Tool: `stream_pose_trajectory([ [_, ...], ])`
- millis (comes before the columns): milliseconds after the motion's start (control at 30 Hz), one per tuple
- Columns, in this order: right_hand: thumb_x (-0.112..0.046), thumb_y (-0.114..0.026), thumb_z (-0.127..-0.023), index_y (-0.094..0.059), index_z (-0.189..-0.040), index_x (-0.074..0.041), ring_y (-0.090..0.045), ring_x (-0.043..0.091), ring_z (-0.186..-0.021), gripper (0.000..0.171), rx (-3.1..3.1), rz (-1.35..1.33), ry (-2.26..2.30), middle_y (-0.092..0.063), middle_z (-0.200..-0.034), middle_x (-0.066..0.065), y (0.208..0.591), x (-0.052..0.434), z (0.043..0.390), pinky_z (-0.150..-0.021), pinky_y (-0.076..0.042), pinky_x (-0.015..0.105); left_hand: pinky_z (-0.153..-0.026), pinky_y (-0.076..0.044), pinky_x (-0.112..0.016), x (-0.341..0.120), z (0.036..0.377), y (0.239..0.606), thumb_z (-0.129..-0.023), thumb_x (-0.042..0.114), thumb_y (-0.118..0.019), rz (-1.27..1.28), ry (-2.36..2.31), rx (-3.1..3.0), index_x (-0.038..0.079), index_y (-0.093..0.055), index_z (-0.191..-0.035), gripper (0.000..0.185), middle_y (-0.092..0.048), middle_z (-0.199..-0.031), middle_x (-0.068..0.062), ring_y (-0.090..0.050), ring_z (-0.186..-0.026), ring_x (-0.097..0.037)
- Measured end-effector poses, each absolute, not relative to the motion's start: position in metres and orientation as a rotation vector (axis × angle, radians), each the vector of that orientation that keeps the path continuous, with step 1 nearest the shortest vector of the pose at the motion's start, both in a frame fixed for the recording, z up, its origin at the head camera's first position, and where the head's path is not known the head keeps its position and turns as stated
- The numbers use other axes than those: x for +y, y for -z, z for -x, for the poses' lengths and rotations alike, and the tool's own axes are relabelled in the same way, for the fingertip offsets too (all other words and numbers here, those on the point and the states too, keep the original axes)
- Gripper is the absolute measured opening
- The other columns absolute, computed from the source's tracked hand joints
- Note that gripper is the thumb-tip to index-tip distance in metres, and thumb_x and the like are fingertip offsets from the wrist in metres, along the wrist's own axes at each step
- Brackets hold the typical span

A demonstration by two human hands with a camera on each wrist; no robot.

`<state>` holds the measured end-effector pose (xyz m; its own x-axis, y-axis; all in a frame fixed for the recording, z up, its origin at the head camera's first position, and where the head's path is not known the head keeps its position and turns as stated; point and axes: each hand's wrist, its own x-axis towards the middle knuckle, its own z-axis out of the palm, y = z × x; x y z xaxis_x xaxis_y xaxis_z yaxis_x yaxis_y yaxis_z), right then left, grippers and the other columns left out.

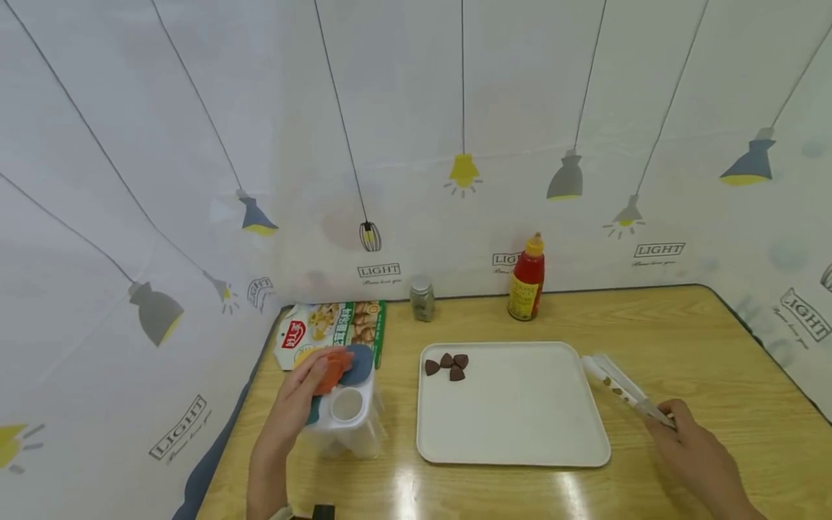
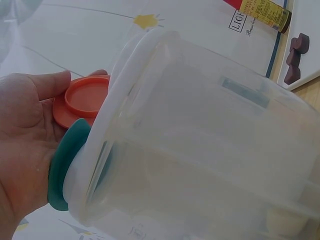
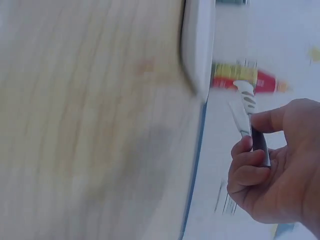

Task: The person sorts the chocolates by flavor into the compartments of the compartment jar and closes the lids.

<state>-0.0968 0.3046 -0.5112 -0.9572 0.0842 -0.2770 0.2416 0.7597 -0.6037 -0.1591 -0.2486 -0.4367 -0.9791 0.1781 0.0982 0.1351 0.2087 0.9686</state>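
My left hand [image 1: 300,390] pinches an orange lid [image 2: 87,97] above a clear storage box [image 2: 190,125] with a white top. One round opening [image 1: 347,404] shows uncovered in that top. A blue lid [image 1: 360,363] sits at the far right corner, and a teal lid [image 2: 67,165] stands along the edge near my palm. On the other side, my right hand [image 1: 698,451] grips a pair of white tongs [image 1: 620,384] by the handle end. Their arms stand apart with nothing between them, the tips close to the tray's right edge.
A white tray [image 1: 513,419] lies mid-table, with several brown chocolate-like pieces [image 1: 457,374] in its far left corner. Behind stand a red sauce bottle [image 1: 526,282] and a small lidded jar [image 1: 422,300]. A green and white food packet [image 1: 364,325] lies at the back left, by the printed wall covering.
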Motion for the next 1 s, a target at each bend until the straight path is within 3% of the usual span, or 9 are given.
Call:
stream_pose_trajectory([
  [100,-0.049,-0.041,-0.105,-0.046,-0.130,-0.003,-0.061,0.022,-0.072,0.053,2.818,-0.150,0.976,-0.070,-0.098,0.017,0.511,0.262,0.105,-0.056,-0.042,0.034,-0.098,-0.044,-0.019,-0.250,0.160,0.436,-0.110,0.036,-0.035,-0.321,-1.930,2.412,0.004,-0.053,-0.140,0.047,-0.061,-0.136,-0.016,-0.061,-0.119,-0.005],
  [200,-0.040,-0.053,-0.103,-0.055,-0.120,-0.008,-0.060,0.017,-0.071,0.036,2.913,-0.036,0.956,-0.069,-0.088,0.011,0.514,0.217,0.114,-0.056,-0.040,0.032,-0.098,-0.044,-0.019,-0.250,0.159,0.434,-0.110,0.036,-0.035,-0.289,-1.926,2.421,0.006,-0.054,-0.140,0.047,-0.062,-0.136,-0.015,-0.061,-0.118,-0.006],
  [333,-0.028,-0.062,-0.099,-0.059,-0.112,-0.013,-0.040,0.008,-0.054,0.021,2.995,0.098,0.915,-0.050,-0.065,-0.007,0.519,0.174,0.127,-0.049,-0.033,0.026,-0.097,-0.044,-0.021,-0.250,0.158,0.433,-0.109,0.039,-0.037,-0.227,-1.918,2.414,0.009,-0.055,-0.140,0.046,-0.062,-0.136,-0.013,-0.060,-0.117,-0.005],
  [467,-0.023,-0.066,-0.096,-0.060,-0.109,-0.011,-0.040,0.006,-0.055,0.019,3.103,0.223,0.833,-0.052,-0.068,-0.008,0.522,0.150,0.146,-0.048,-0.033,0.025,-0.099,-0.044,-0.019,-0.249,0.160,0.435,-0.109,0.040,-0.038,-0.232,-1.929,2.394,0.010,-0.055,-0.141,0.047,-0.061,-0.137,-0.013,-0.060,-0.119,-0.005],
  [767,-0.022,-0.067,-0.094,-0.062,-0.109,-0.008,-0.055,0.013,-0.062,0.021,3.219,0.354,0.560,-0.064,-0.080,0.003,0.535,0.124,0.164,-0.045,-0.036,0.028,-0.101,-0.044,-0.017,-0.249,0.162,0.438,-0.109,0.036,-0.038,-0.357,-1.983,2.346,0.006,-0.053,-0.140,0.046,-0.060,-0.139,-0.017,-0.061,-0.122,-0.007],
  [1000,-0.021,-0.066,-0.096,-0.064,-0.109,-0.013,-0.046,0.009,-0.057,0.015,3.195,0.354,0.582,-0.060,-0.076,-0.003,0.533,0.125,0.158,-0.045,-0.035,0.028,-0.101,-0.045,-0.018,-0.250,0.161,0.437,-0.110,0.035,-0.036,-0.383,-1.990,2.331,0.004,-0.051,-0.142,0.047,-0.059,-0.139,-0.018,-0.061,-0.123,-0.009],
])
